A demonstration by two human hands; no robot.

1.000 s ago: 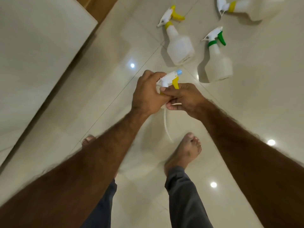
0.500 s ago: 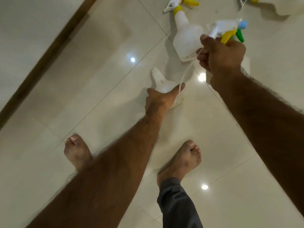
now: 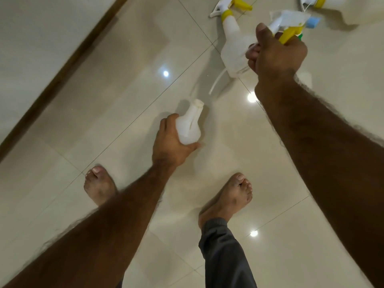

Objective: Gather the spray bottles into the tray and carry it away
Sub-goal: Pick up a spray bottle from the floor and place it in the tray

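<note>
Fingers [image 3: 166, 129] of left hand [image 3: 170, 142] wrap bottle [image 3: 189, 127]; right hand [image 3: 276, 53] grips sprayer head [image 3: 291, 21].

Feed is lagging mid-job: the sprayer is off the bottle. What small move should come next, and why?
Probably bring the right hand down so the dip tube of the white trigger sprayer head with yellow lever enters the open neck of the white plastic bottle held in the left hand. The two are apart, and no tray is in view.

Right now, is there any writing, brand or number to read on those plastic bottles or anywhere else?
None: no readable text anywhere.
White plastic bottle body without its cap in the left hand: blank.
White spray head with yellow trigger in the right hand: blank.
</note>
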